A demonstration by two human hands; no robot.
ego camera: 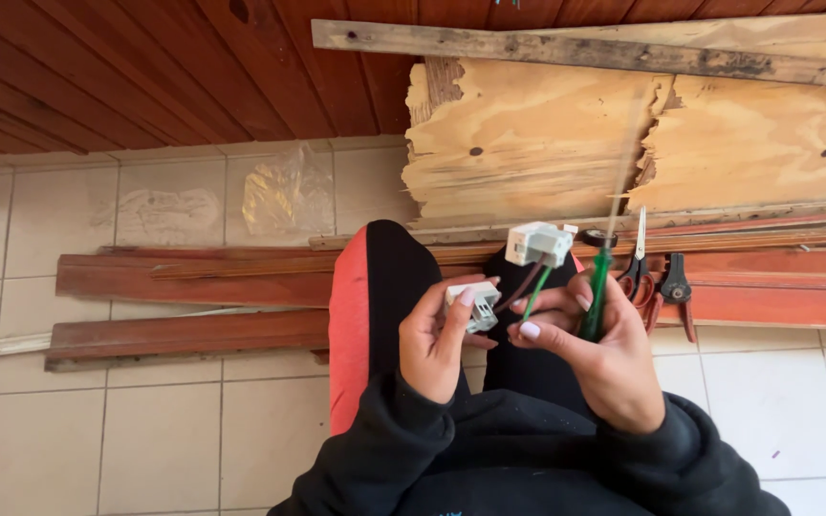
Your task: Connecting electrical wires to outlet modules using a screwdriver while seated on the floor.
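A small white electrical module (475,304) sat pinched in the left hand (437,344), thumb and fingers closed round its sides, held up over the person's lap so its back faced them. From it, a brown wire (518,287) and a green wire (535,291) ran up to a second white module (538,244), which hung just above and apart from the first, joined to it only by those wires, so the pair read as one linked assembly. The right hand (590,349) was curled shut around a green-handled screwdriver (597,291), its shaft pointing up and blurred, while the fingertips (530,330) of that same hand reached across to the wires just beside the lower module; that grip looked chosen to keep the tool ready while steadying the wires. Both hands were close together, nearly touching, above black trousers with a red stripe (349,325). Further out, on the pale tiled floor (145,430), red-handled pliers (678,291) and a pair of snips (639,258) lay near the right hand, within easy reach. Beyond them ran long reddish wooden planks (193,277), with rough plywood sheets (528,143) leaning against the dark wood-panelled wall (145,67)
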